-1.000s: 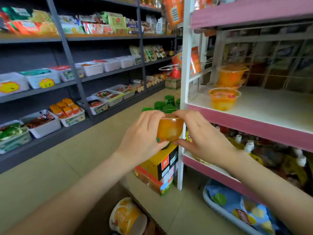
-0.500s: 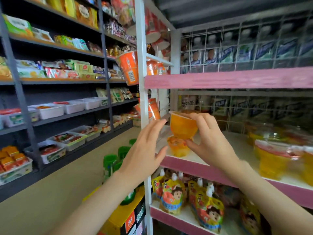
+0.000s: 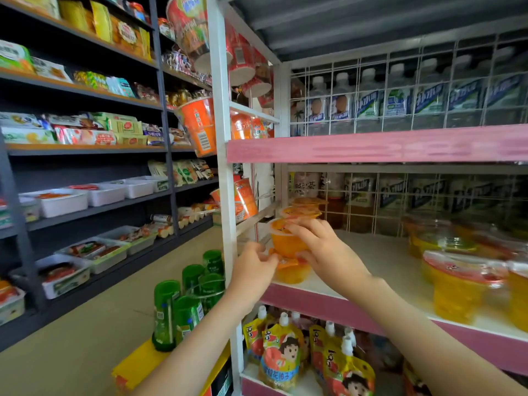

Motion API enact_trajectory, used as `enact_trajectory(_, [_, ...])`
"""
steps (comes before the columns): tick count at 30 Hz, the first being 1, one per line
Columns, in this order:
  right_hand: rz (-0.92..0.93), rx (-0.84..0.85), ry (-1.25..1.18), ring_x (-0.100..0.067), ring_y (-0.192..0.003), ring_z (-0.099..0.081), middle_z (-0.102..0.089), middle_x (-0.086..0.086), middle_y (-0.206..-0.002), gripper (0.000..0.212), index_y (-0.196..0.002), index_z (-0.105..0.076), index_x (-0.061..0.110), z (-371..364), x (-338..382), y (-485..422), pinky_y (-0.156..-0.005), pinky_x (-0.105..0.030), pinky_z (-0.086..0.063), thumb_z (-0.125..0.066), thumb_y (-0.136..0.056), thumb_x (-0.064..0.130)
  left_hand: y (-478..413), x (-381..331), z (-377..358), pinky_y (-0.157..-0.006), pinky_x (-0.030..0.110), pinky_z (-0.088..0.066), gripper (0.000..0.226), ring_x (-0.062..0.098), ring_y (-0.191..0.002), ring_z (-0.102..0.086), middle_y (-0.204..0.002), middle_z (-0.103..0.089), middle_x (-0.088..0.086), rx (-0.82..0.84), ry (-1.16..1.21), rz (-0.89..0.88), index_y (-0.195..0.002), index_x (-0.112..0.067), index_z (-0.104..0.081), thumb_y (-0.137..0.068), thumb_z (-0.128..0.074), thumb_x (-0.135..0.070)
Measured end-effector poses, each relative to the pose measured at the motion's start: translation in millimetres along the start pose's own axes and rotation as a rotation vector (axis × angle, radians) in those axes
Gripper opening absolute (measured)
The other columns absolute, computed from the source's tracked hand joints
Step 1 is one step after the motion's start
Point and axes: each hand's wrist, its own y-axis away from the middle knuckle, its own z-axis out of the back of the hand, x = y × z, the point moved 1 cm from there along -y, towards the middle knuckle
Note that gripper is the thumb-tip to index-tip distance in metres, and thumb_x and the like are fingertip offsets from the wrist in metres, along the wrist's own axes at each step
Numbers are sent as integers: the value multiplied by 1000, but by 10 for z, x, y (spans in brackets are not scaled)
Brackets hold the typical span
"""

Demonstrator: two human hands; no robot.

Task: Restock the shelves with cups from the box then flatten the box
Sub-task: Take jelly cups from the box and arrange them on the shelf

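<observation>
**Top cup on a stack of two, both hands on it**

The small orange translucent plastic jelly cup (image 3: 284, 238) is upright on top of a second identical cup (image 3: 291, 272). Both are at the left front corner of the white shelf with the pink front edge (image 3: 383, 261).

- Right hand (image 3: 323, 252): grips the top cup, fingers across its foil lid, thumb low at its base.
- Left hand (image 3: 254, 268): at the left of the stack, fingers curled, tips at the lower cup's lid rim just under the top cup. Pinching or only touching, can't tell.

Just behind is another pair of the same cups (image 3: 303, 210), stacked, near the wire grid back panel (image 3: 400, 201). That makes four small orange cups in two stacks of two.

The white upright post (image 3: 225, 195) stands just left of the stack, and the left forearm crosses in front of it.

Elsewhere:
- On the same shelf, well apart to the right, are larger clear cups with yellow filling (image 3: 454, 284). They are blurred; at least three, exact count unclear.
- On the shelf below are yellow spouted drink pouches with a cartoon child print (image 3: 280, 358), at least four.
- Left of the post, low, are green bottles (image 3: 187, 307), five showing, on a yellow carton (image 3: 137, 367).
- Orange instant-noodle tubs (image 3: 197, 124) sit tilted on racks at the post, above the hands.
</observation>
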Motion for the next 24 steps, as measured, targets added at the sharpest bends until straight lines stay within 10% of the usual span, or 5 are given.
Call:
enact_trajectory(5, [-20,-69,-124,-12,-121,-28,-39,-1,-135,57,-139,-42,19,-44,-29,67,-95,-19,-30,-64,-87,11,-55,-81,-124,-41,23,-49,19,15,-42,-57,-65,-60,11,75,512,357,-108,2,-56,-93,-56,-10])
enact_trajectory(24, [-16,-188,-22,-26,-111,-43,-53,-7,-123,53,-129,-52,10,-114,155,64,-92,-39,-44,-67,-79,3,-10,-63,12,-56,27,-57,14,17,-65,-67,-92,-66,13,69,379,273,-103,-5,-57,-92,-59,-14])
